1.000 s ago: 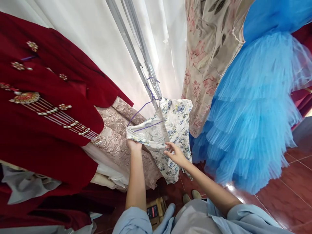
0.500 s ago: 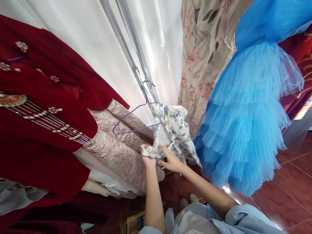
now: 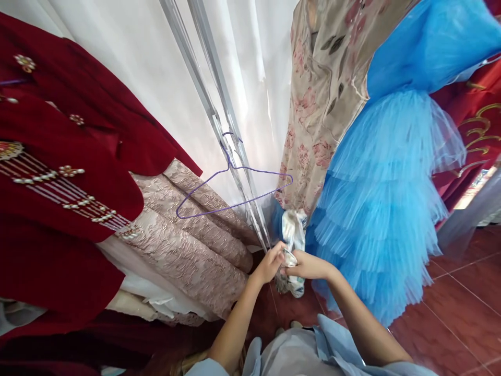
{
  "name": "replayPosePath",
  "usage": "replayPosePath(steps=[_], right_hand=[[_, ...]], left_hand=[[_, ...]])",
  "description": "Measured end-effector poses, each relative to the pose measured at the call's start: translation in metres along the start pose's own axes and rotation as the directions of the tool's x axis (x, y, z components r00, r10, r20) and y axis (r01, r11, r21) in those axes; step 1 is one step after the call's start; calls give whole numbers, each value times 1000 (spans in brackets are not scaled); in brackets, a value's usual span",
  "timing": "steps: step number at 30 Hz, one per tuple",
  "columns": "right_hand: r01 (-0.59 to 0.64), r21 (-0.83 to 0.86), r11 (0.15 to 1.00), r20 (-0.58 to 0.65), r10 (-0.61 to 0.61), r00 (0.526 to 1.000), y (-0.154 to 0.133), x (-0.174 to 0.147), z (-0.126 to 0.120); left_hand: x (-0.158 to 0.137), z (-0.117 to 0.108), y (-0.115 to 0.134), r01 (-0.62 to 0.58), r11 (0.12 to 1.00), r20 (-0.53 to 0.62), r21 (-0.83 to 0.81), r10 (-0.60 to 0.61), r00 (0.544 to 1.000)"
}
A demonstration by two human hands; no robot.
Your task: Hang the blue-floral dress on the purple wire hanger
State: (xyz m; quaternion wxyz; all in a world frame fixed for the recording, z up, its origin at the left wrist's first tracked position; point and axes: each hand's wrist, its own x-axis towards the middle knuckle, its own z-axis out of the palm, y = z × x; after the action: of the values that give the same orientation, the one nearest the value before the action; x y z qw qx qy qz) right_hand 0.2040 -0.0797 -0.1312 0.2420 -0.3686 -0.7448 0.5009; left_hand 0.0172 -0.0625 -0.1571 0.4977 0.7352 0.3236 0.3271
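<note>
A small white garment with a blue floral print point(image 3: 294, 230) hangs bunched and blurred between my hands. My left hand point(image 3: 270, 265) pinches its near edge from the left. From the right, my right hand point(image 3: 311, 265) grips the same gathered cloth, thumb and fingers closed on it. Some fabric rises above the hands and some dangles below them. Just beyond, a bare purple wire hanger point(image 3: 229, 166) is hooked on the grey metal stand point(image 3: 203, 78), apart from the garment.
On the left hang a dark red beaded jacket point(image 3: 97, 141) and a pink brocade skirt point(image 3: 195, 245). To the right are a beige floral dress point(image 3: 307, 120) and a blue tiered tulle dress point(image 3: 383, 193). White curtain point(image 3: 129, 57) lies behind; red tiles point(image 3: 457, 292) form the floor.
The floral garment has come off the hanger's right side and moved right and toward me, now bunched up. Both hands moved right with it. The hanger stays on the stand.
</note>
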Motion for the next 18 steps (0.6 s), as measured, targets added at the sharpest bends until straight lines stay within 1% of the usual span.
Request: replayPosePath(steps=[1, 2, 3, 5, 7, 8, 11, 14, 16, 18], right_hand=[[-22, -30, 999, 32, 23, 999, -4, -9, -15], [-48, -55, 997, 31, 50, 998, -8, -16, -29], [-74, -70, 995, 4, 74, 997, -12, -22, -44], [-112, -69, 991, -69, 108, 992, -18, -27, -74], [-131, -42, 991, -128, 125, 984, -22, -24, -103], [-122, -26, 992, -168, 116, 979, -24, -21, -117], [-43, 23, 999, -311, 48, 949, -33, -3, -158], [52, 64, 997, -414, -21, 910, -45, 20, -196], [88, 71, 994, -438, -48, 898, -55, 39, -217], [114, 88, 990, -452, -62, 890, -65, 58, -234]], left_hand=[[-5, 5, -8, 18, 1000, 41, -12, -18, 999], [-10, 10, -15, 41, 999, 64, -11, -40, 997], [-16, 12, -21, 69, 998, 68, 0, -69, 995], [-27, 12, -28, 138, 990, 36, 38, -139, 990], [-38, 5, -29, 203, 977, -40, 63, -201, 979], [-44, -1, -28, 228, 971, -79, 66, -223, 972], [-60, -23, -16, 268, 961, -206, 65, -250, 946], [-77, -41, 6, 309, 947, -326, 88, -266, 907], [-87, -45, 25, 327, 942, -358, 78, -279, 891], [-94, -38, 46, 309, 951, -341, 24, -283, 897]])
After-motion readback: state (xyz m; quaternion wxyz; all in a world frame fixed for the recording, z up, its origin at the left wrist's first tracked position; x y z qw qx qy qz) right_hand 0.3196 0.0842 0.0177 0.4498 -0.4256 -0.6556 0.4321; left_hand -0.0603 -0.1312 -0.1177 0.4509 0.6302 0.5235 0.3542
